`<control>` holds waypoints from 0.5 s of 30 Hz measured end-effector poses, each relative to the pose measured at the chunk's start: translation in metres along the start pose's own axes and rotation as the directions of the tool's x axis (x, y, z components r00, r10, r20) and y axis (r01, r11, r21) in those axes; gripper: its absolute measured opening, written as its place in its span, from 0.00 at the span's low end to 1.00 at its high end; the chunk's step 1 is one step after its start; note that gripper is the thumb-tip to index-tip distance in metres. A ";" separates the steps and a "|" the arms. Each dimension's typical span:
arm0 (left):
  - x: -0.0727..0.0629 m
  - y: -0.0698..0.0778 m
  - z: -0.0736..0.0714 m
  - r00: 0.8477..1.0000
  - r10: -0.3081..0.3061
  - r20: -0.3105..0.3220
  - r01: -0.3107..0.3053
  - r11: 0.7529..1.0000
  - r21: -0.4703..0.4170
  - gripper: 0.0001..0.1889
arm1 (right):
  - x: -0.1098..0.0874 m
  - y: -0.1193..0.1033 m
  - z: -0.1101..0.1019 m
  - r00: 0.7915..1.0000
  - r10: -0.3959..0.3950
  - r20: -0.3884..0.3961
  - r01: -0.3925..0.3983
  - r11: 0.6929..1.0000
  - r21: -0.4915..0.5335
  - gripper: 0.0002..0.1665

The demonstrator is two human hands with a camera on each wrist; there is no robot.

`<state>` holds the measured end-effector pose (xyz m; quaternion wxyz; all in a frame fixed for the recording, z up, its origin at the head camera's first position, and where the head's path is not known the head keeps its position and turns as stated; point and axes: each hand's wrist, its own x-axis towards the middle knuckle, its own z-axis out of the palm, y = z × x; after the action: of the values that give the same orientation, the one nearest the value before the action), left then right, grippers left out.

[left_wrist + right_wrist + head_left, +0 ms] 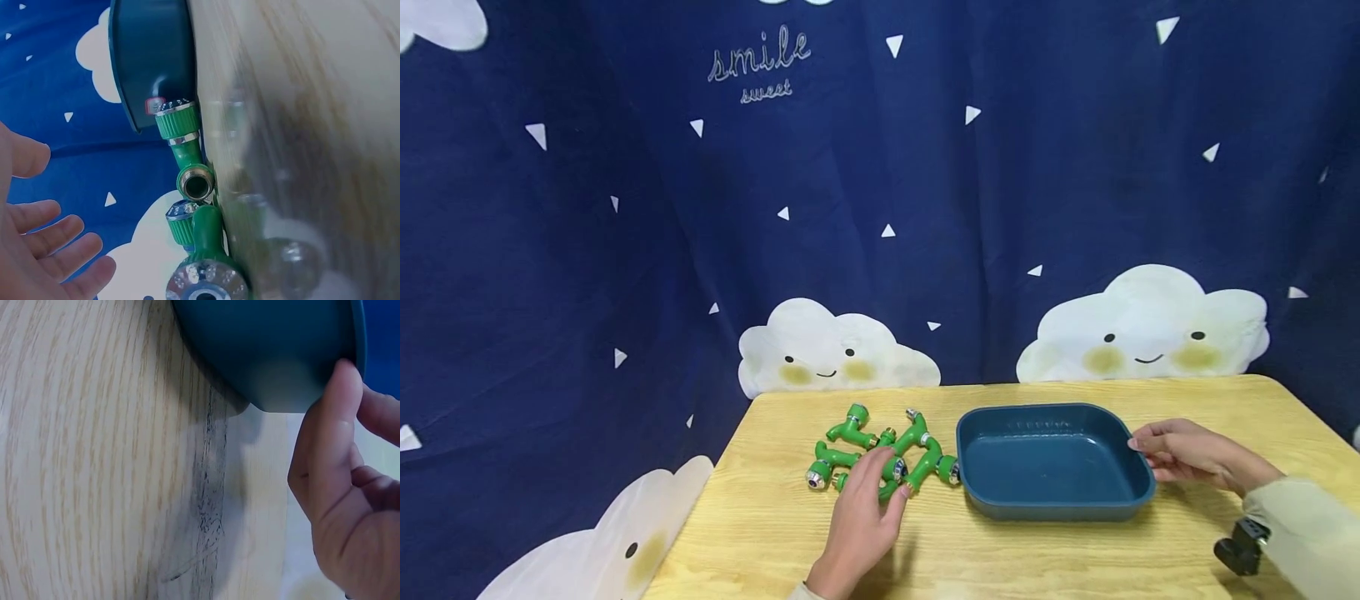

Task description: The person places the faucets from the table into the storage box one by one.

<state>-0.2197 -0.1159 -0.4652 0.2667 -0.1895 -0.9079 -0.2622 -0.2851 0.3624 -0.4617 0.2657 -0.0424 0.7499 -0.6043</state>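
Several green plastic taps (pixel 928 454) with chrome ends and threaded openings lie in a loose cluster on the table. My left hand (pixel 863 521) hovers over the near side of them, fingers spread and nothing held. In the left wrist view the left hand (pixel 47 240) stands apart from the nearest taps (pixel 190 156). My right hand (pixel 1198 454) pinches the right rim of a dark blue rectangular tub (pixel 1052 508), whose inside is bare. Thumb and fingers of the right hand (pixel 350 487) meet at the rim in the right wrist view. The left hand partly hides some taps.
The wooden table (pixel 955 567) has rounded far corners and a worn dark streak (pixel 211 487) on it. Behind stands a blue curtain (pixel 880 167) with white clouds and triangles. One tap touches or nearly touches the tub's left side. A black wrist camera (pixel 1242 547) sits by the right sleeve.
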 end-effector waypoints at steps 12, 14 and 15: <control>0.000 -0.012 -0.002 0.999 -0.030 0.021 0.029 0.999 0.036 0.25 | 0.003 -0.002 0.001 1.000 0.008 -0.004 -0.008 1.000 -0.001 0.12; 0.001 -0.015 -0.004 0.998 -0.043 0.035 0.042 0.998 0.043 0.25 | 0.004 -0.003 0.000 1.000 0.004 -0.009 -0.004 1.000 -0.004 0.11; 0.001 -0.017 -0.005 0.998 -0.051 0.043 0.049 0.998 0.042 0.25 | 0.004 -0.003 0.000 1.000 0.003 -0.010 -0.003 1.000 -0.010 0.11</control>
<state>-0.2269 -0.1317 -0.4669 0.2437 -0.1672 -0.9231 -0.2460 -0.2891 0.3598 -0.4599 0.2625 -0.0395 0.7543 -0.6005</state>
